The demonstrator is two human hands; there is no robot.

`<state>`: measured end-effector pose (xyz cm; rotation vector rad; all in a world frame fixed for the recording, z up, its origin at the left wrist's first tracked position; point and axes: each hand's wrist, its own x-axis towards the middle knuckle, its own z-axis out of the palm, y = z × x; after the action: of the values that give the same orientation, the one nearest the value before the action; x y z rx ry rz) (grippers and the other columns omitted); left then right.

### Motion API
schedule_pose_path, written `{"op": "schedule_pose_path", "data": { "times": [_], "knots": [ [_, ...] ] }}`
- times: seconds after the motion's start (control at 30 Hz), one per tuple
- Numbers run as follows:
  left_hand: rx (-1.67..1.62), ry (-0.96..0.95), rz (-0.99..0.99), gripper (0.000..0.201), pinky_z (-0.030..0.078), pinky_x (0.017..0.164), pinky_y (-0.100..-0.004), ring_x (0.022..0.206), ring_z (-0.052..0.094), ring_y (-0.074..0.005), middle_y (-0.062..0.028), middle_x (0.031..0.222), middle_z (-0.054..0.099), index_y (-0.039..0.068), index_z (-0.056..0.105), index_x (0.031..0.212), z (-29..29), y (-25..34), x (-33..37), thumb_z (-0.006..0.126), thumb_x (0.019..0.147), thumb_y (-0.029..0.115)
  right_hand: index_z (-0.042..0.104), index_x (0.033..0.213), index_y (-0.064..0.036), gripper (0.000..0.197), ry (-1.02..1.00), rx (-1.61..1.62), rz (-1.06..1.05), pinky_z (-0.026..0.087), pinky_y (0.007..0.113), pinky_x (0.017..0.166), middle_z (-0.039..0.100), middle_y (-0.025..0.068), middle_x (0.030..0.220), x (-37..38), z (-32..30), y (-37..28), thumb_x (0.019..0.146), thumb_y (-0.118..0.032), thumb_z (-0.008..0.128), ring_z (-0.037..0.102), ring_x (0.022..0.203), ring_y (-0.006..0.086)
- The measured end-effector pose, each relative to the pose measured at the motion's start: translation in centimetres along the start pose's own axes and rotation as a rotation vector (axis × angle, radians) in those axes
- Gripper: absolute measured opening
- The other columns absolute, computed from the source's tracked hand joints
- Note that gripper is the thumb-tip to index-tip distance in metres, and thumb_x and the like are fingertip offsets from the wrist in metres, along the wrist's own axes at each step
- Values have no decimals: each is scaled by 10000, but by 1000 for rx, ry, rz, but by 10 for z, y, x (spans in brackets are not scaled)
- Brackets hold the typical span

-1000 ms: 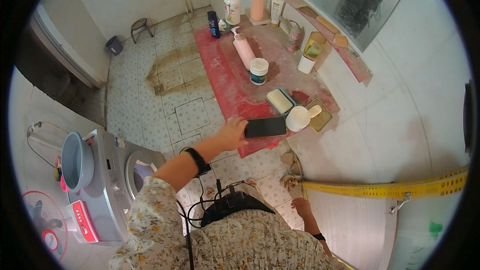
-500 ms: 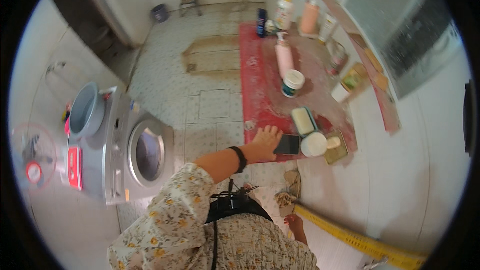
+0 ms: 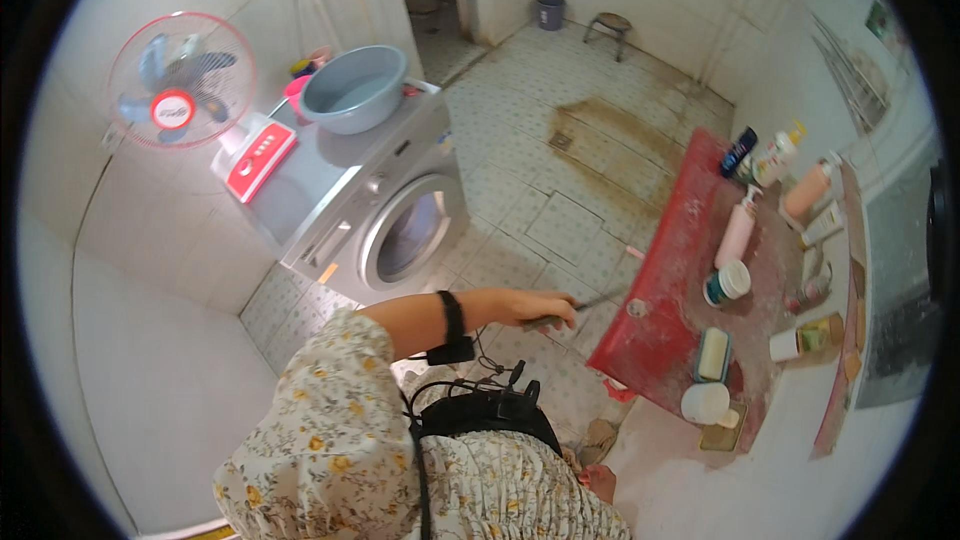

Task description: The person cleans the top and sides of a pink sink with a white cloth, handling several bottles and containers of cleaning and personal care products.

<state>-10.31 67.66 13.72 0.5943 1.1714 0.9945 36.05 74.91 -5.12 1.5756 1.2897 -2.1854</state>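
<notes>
My left hand point(image 3: 548, 308) is closed around a dark phone point(image 3: 540, 323), held over the floor left of the red table point(image 3: 640, 335). Only a dark edge of the phone shows under my fingers. My right hand point(image 3: 600, 481) hangs low beside my body near the lower edge, small and partly hidden, so its fingers cannot be made out. On the table's near part stand a soap bar point(image 3: 712, 354) in a blue-green dish and a white round tub point(image 3: 706, 403). Beside the tub is a yellowish dish point(image 3: 722, 436).
A pink pump bottle point(image 3: 737, 232), a white-lidded jar point(image 3: 728, 283) and several other bottles stand farther along the table. To the left, a washing machine point(image 3: 385, 205) carries a grey-blue basin point(image 3: 354, 90) and a red fan point(image 3: 173, 108). A stool point(image 3: 609, 26) and bucket point(image 3: 550, 12) stand far off.
My left hand has lifted off the table and taken the phone from its edge. The view has swung left, so the washing machine and fan show more fully.
</notes>
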Motion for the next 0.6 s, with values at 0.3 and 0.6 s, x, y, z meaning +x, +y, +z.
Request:
{"op": "schedule_pose_path", "data": {
  "times": [0.3,0.6],
  "knots": [
    [-498,602,475,489,472,726,-293,855,556,-142,-74,1005,587,40,529,1105,-119,-62,-225,500,824,439,568,785,12,205,-529,530,120,433,319,572,565,128,747,92,5,8,850,-165,488,544,633,242],
    [347,1710,128,678,408,856,-357,970,515,-256,-173,1024,549,-37,483,1149,-246,-96,-409,615,679,434,567,1134,-62,450,-769,46,-99,387,371,799,583,109,1038,130,40,-24,862,-409,476,522,913,237]
  ]
}}
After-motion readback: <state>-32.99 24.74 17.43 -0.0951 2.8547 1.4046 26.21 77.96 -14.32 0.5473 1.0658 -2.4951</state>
